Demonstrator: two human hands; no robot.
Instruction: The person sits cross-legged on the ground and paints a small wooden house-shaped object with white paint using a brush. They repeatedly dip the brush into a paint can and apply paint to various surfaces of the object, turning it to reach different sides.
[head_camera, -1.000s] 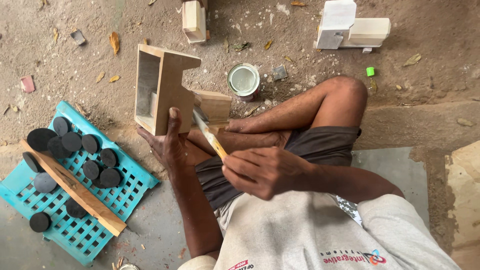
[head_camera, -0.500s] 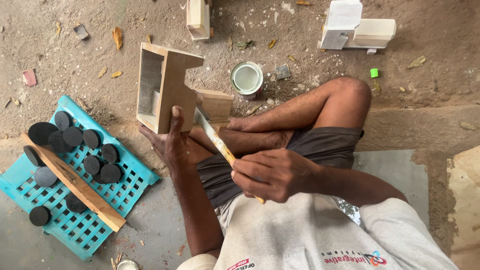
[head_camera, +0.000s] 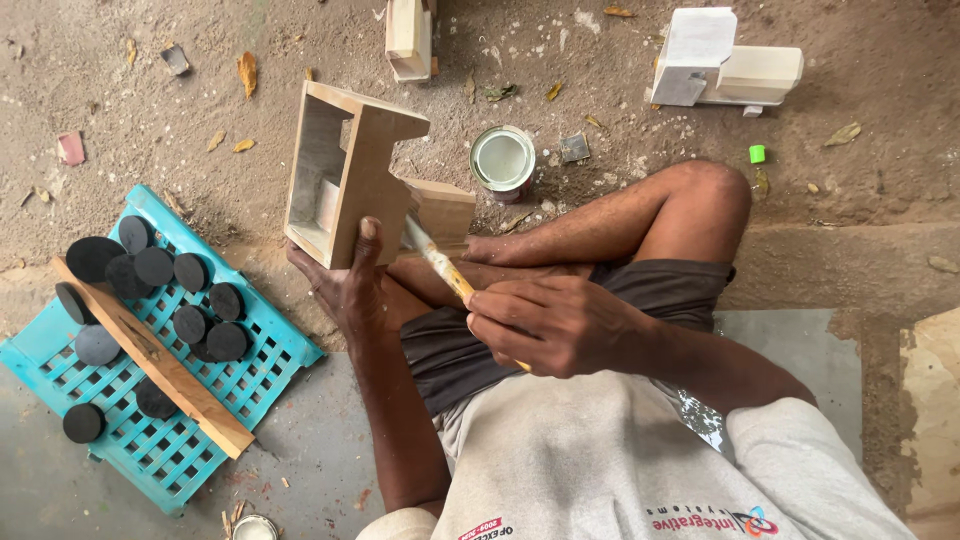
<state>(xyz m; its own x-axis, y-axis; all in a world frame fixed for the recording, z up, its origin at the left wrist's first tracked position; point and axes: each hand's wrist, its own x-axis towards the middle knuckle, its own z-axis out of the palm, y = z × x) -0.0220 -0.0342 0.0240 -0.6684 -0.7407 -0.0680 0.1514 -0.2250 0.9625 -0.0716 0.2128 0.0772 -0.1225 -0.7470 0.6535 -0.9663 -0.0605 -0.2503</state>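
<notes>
I sit cross-legged on the ground. My left hand (head_camera: 345, 280) grips the lower edge of an unpainted wooden toy-truck body (head_camera: 350, 170), holding it upright with the thumb pressed on its side panel. My right hand (head_camera: 555, 325) holds a paintbrush (head_camera: 440, 262) with a pale, paint-stained handle; its bristle end touches the wood near my left thumb. An open small tin of whitish paint (head_camera: 503, 160) stands on the dirt just beyond the wooden piece.
A turquoise plastic crate lid (head_camera: 120, 400) at left carries several black wooden discs (head_camera: 155, 268) and a wooden strip (head_camera: 160, 365). Farther off stand a white-painted wooden truck (head_camera: 720, 65) and another wooden piece (head_camera: 408, 35). A small lid (head_camera: 253, 528) lies by my left elbow.
My right hand has drawn back toward my body with the brush, the tip staying by my left thumb. The wooden body and my left hand stay put.
</notes>
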